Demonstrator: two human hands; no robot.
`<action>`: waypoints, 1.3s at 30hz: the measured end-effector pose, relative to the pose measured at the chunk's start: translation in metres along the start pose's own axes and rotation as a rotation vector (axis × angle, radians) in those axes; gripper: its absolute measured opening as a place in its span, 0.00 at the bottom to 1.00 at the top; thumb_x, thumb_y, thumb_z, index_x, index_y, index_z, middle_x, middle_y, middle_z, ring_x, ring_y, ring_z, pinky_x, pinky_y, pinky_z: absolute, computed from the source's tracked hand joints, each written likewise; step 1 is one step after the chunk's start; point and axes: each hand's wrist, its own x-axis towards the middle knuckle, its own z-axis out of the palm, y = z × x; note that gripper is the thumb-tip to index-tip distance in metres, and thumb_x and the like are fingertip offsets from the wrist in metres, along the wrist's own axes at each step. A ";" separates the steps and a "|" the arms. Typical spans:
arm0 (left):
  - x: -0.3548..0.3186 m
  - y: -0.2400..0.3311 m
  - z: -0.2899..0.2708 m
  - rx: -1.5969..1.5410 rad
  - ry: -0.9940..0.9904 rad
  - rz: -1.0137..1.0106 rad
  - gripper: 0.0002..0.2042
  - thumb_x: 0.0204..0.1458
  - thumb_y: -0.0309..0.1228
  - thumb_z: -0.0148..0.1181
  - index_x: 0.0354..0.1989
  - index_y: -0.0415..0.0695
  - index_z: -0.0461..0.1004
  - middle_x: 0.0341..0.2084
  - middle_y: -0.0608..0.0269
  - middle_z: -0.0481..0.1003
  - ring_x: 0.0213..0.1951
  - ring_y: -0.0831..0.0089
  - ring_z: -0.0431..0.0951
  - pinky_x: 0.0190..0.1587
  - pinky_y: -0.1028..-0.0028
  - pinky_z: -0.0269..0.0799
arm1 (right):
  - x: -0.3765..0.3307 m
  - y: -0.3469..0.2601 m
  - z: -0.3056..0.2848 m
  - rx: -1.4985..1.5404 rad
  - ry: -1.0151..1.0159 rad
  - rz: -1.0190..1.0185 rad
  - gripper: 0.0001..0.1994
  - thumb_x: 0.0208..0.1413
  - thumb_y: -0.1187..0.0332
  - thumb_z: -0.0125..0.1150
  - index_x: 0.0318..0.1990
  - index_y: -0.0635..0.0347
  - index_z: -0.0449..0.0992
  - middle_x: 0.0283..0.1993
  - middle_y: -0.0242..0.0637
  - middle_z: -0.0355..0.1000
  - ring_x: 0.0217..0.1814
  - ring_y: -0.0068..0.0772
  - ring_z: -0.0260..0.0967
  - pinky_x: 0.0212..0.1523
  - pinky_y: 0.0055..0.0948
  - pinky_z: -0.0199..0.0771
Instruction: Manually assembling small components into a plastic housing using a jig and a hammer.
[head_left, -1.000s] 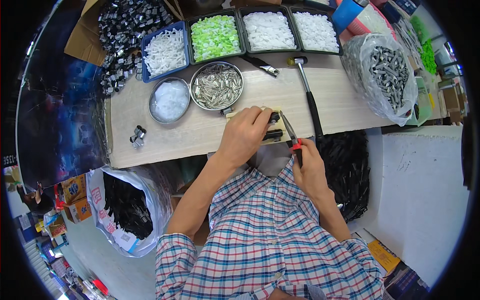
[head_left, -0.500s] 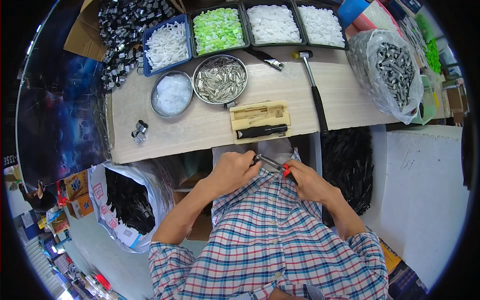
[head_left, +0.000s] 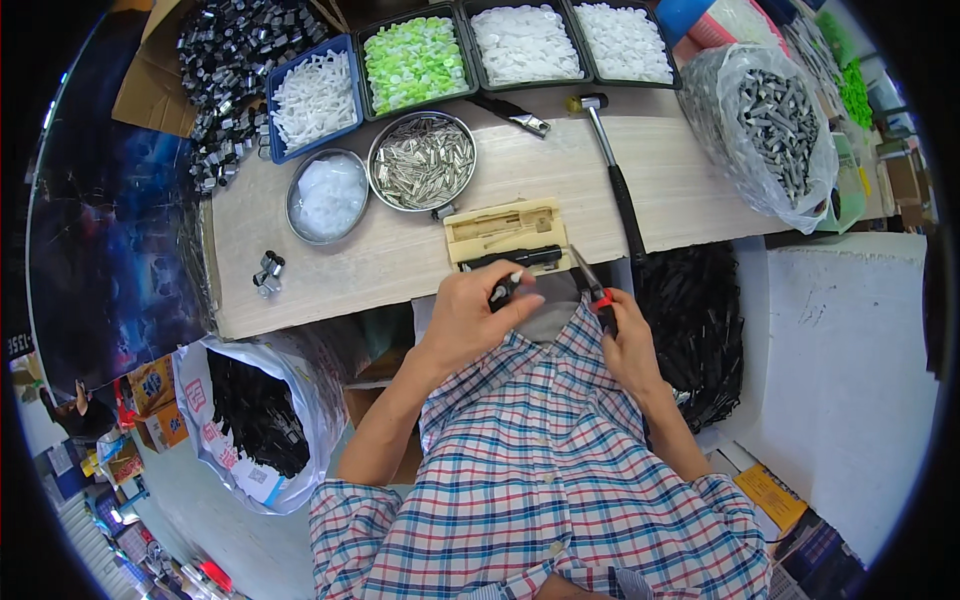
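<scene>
Hands meet at the near edge of the table [head_left: 400, 260], just below a pale wooden jig [head_left: 506, 228]. The left hand [head_left: 470, 318] has its grip closed around a small black part [head_left: 503, 290], whose light tip pokes out at 1 o'clock from the fingers. The right hand [head_left: 628, 345] grips a pair of pliers [head_left: 590, 283] with red handles, fingers wrapped shut on them, the metal nose pointing toward 11 o'clock, close to the black part; whether the two touch cannot be told. A black bar lies along the jig's near edge. At 2 o'clock from the jig lies a hammer [head_left: 612, 170] with a black handle. At 10 o'clock sits a round metal bowl [head_left: 422, 161] of silvery clips, with a second bowl [head_left: 327, 196] of clear pieces at its 8 o'clock.
</scene>
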 end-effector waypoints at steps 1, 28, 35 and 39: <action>0.005 0.002 0.000 0.095 0.043 0.045 0.10 0.51 0.28 0.70 0.39 0.38 0.78 0.23 0.65 0.76 0.24 0.78 0.74 0.29 0.77 0.69 | 0.000 0.000 0.001 -0.001 0.002 0.002 0.23 0.42 0.88 0.50 0.50 0.72 0.71 0.58 0.56 0.65 0.58 0.61 0.67 0.59 0.40 0.69; 0.013 -0.009 -0.015 0.173 -0.244 0.296 0.14 0.44 0.29 0.74 0.39 0.40 0.80 0.22 0.63 0.75 0.29 0.68 0.77 0.28 0.70 0.69 | 0.003 -0.017 -0.026 -0.116 -0.354 -0.288 0.26 0.38 0.92 0.54 0.50 0.69 0.69 0.57 0.51 0.64 0.56 0.56 0.68 0.54 0.39 0.74; -0.033 -0.031 0.015 -0.003 0.097 0.265 0.12 0.50 0.24 0.69 0.43 0.40 0.81 0.36 0.59 0.79 0.43 0.63 0.77 0.47 0.68 0.72 | 0.035 -0.016 -0.039 -0.162 0.137 -0.296 0.17 0.49 0.86 0.53 0.48 0.69 0.73 0.56 0.52 0.67 0.59 0.57 0.67 0.60 0.37 0.68; -0.043 -0.039 0.023 -0.089 0.192 0.300 0.13 0.49 0.21 0.68 0.45 0.40 0.81 0.41 0.61 0.81 0.51 0.59 0.77 0.54 0.65 0.72 | 0.084 0.024 -0.074 -0.500 0.346 -0.169 0.11 0.64 0.70 0.57 0.47 0.71 0.71 0.49 0.53 0.69 0.50 0.56 0.69 0.52 0.39 0.69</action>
